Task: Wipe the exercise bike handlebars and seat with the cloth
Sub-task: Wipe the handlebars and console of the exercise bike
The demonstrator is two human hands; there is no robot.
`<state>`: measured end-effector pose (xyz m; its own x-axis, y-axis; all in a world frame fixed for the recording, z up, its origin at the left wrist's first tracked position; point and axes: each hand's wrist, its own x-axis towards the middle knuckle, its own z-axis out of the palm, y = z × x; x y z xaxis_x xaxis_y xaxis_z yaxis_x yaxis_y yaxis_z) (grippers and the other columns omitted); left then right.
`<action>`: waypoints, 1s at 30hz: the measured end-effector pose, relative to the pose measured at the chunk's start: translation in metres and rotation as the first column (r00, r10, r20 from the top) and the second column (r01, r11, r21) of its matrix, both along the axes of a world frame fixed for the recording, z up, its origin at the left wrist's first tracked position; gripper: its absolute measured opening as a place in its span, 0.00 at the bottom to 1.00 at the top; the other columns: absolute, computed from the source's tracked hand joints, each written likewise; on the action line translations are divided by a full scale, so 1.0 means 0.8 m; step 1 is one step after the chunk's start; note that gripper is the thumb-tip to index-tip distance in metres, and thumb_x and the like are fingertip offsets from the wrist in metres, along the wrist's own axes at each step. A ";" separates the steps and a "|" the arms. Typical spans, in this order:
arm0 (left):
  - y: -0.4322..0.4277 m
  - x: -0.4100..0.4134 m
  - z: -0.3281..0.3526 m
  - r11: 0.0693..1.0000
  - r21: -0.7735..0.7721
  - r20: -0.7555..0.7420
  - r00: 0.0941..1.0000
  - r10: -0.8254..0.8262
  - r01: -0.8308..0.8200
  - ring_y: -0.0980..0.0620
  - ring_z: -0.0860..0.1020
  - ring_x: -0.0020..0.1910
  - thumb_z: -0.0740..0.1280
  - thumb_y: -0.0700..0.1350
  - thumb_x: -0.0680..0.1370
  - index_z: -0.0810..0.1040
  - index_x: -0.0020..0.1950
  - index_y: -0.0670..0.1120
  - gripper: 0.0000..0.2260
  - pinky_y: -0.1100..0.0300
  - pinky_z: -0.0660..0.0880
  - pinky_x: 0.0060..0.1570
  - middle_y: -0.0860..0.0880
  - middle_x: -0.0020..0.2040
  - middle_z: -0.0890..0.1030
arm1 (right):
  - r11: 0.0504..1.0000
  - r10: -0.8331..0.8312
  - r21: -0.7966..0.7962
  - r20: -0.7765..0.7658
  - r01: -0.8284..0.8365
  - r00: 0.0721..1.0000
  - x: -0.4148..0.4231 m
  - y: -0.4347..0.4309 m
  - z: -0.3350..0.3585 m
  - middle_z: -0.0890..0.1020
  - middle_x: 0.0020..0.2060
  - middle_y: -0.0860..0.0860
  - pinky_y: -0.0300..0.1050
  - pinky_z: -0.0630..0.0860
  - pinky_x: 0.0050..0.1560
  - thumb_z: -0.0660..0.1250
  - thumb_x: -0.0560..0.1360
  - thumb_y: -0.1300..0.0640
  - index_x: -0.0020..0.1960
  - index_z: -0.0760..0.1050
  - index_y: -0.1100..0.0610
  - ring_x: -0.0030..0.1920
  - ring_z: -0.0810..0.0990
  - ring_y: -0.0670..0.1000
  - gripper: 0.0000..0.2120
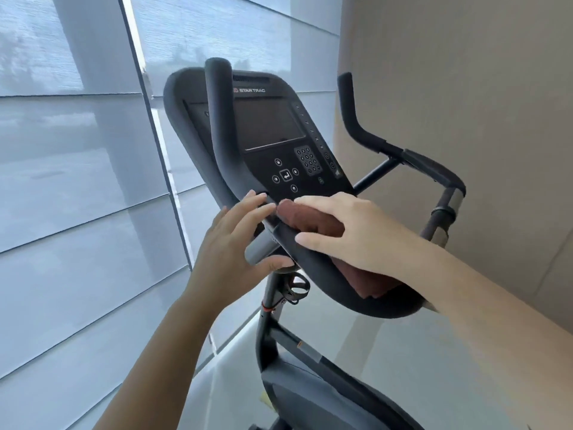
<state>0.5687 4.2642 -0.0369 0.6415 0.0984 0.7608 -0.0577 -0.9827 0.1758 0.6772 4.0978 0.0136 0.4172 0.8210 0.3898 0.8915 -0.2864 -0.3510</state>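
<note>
On the near handlebar loop: the cloth, brown and folded, is pressed onto the black padding of the handlebars, just below the lower edge of the console; a tail of it is seen hanging out beneath the wrist.
Right hand: laid flat over the cloth with fingers extended and thumb stretched across the bar's near face. Nothing is clenched; the cloth is pinned by pressure alone.
Left hand: spread wide, nothing held. Fingers are reached over the bar toward the console edge and the thumb is set under the silver grip sensor; firm contact cannot be confirmed.
Step in hand: the handlebar wipe, judged to be at the centre section beside the console.
Seat: glimpsed only in part at the bottom of view, well apart from the cloth, so that half of the job is judged not yet done.
Next move: a drag of the cloth along the curve is called for, with pressure kept on and the cloth wrapped round so the underside is reached.
After that: the left horn and right horn are judged to need a pass before the seat is taken.
</note>
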 end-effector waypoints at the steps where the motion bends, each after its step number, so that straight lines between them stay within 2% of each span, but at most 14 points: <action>1: 0.009 0.002 0.000 1.000 0.004 0.002 1.000 -0.021 0.021 0.44 0.67 0.67 0.75 0.55 0.63 0.75 0.61 0.38 0.32 0.37 0.68 0.59 0.43 0.64 0.74 | 1.000 0.016 0.012 -0.033 -0.016 0.999 -0.001 -0.007 0.000 0.75 0.54 0.46 0.38 0.68 0.53 0.62 0.72 0.43 0.63 0.65 0.33 0.55 0.74 0.46 0.21; 4: 0.028 0.010 -0.005 0.996 0.046 0.037 0.996 -0.080 0.078 0.44 0.69 0.66 0.73 0.57 0.65 0.76 0.59 0.38 0.30 0.36 0.69 0.58 0.44 0.62 0.76 | 0.998 0.003 0.055 -0.047 0.000 0.999 -0.007 -0.035 -0.009 0.75 0.53 0.42 0.28 0.67 0.55 0.64 0.72 0.47 0.61 0.69 0.34 0.54 0.73 0.40 0.19; 6: 0.036 0.015 -0.009 0.990 0.064 0.070 0.989 -0.130 0.126 0.44 0.68 0.66 0.67 0.60 0.68 0.76 0.59 0.39 0.30 0.37 0.69 0.58 0.44 0.62 0.76 | 0.995 -0.054 0.086 0.031 0.051 0.998 -0.017 -0.051 -0.020 0.75 0.54 0.42 0.26 0.64 0.55 0.66 0.73 0.49 0.61 0.72 0.37 0.54 0.73 0.41 0.18; 9: 0.043 0.021 -0.016 0.983 0.057 0.112 0.978 -0.177 0.172 0.46 0.68 0.66 0.64 0.63 0.69 0.76 0.59 0.39 0.30 0.38 0.69 0.58 0.44 0.62 0.76 | 0.985 -0.110 0.144 0.126 0.092 0.986 -0.037 -0.052 -0.025 0.76 0.53 0.47 0.35 0.67 0.58 0.66 0.71 0.51 0.61 0.74 0.43 0.54 0.74 0.45 0.18; 13: 0.040 0.029 -0.020 0.981 0.033 0.185 0.963 -0.196 0.193 0.47 0.69 0.64 0.67 0.62 0.67 0.76 0.56 0.37 0.30 0.45 0.69 0.60 0.43 0.59 0.77 | 0.996 -0.074 0.062 0.241 0.061 0.968 -0.047 -0.020 -0.010 0.75 0.56 0.53 0.45 0.70 0.60 0.66 0.73 0.52 0.62 0.75 0.48 0.56 0.74 0.52 0.17; 15: 0.038 0.031 -0.022 0.981 0.026 0.202 0.960 -0.196 0.195 0.46 0.69 0.64 0.67 0.63 0.66 0.76 0.55 0.37 0.32 0.45 0.69 0.60 0.42 0.59 0.77 | 0.997 -0.076 0.025 0.295 0.072 0.953 -0.048 -0.014 -0.009 0.75 0.57 0.54 0.49 0.72 0.58 0.65 0.73 0.51 0.62 0.75 0.48 0.55 0.74 0.54 0.17; 17: 0.035 0.032 -0.024 0.982 0.020 0.203 0.961 -0.186 0.186 0.45 0.69 0.65 0.65 0.66 0.67 0.75 0.56 0.37 0.34 0.43 0.68 0.60 0.42 0.59 0.76 | 0.998 -0.067 0.020 0.300 0.063 0.952 -0.047 -0.027 -0.015 0.75 0.55 0.53 0.46 0.72 0.56 0.65 0.73 0.50 0.61 0.75 0.48 0.52 0.75 0.53 0.16; 19: 0.033 0.032 -0.024 0.982 0.009 0.214 0.959 -0.186 0.188 0.47 0.68 0.65 0.63 0.68 0.68 0.75 0.56 0.37 0.35 0.47 0.67 0.62 0.42 0.59 0.77 | 0.998 -0.060 0.031 0.295 0.053 0.954 -0.045 -0.053 -0.026 0.75 0.54 0.53 0.42 0.71 0.55 0.64 0.73 0.50 0.60 0.75 0.48 0.51 0.74 0.50 0.16; 24: 0.023 0.036 -0.024 0.980 -0.028 0.256 0.949 -0.185 0.199 0.45 0.68 0.64 0.62 0.68 0.69 0.75 0.54 0.34 0.36 0.58 0.62 0.64 0.40 0.57 0.77 | 0.997 -0.061 0.066 0.283 0.044 0.957 -0.043 -0.087 -0.040 0.75 0.52 0.55 0.47 0.72 0.56 0.64 0.74 0.51 0.59 0.77 0.52 0.52 0.75 0.52 0.15; 27: 0.024 0.035 -0.025 0.979 -0.038 0.251 0.950 -0.185 0.201 0.42 0.69 0.64 0.62 0.66 0.70 0.74 0.55 0.36 0.34 0.55 0.64 0.63 0.40 0.57 0.77 | 0.998 0.006 0.056 0.237 -0.020 0.971 -0.039 -0.044 -0.015 0.75 0.54 0.55 0.49 0.71 0.58 0.67 0.73 0.52 0.60 0.77 0.51 0.53 0.74 0.53 0.16; 30: 0.023 0.030 -0.024 0.981 -0.068 0.227 0.960 -0.164 0.184 0.45 0.69 0.65 0.64 0.63 0.70 0.74 0.56 0.37 0.31 0.50 0.66 0.62 0.42 0.58 0.76 | 0.997 0.072 -0.025 0.245 -0.068 0.967 -0.032 -0.010 0.003 0.73 0.57 0.53 0.52 0.71 0.57 0.67 0.73 0.52 0.61 0.75 0.48 0.55 0.73 0.55 0.16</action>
<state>0.5927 4.2827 -0.0558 0.4728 0.0729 0.8782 -0.2734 -0.9353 0.2248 0.6517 4.0899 0.0162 0.2514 0.8517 0.4598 0.9679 -0.2238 -0.1146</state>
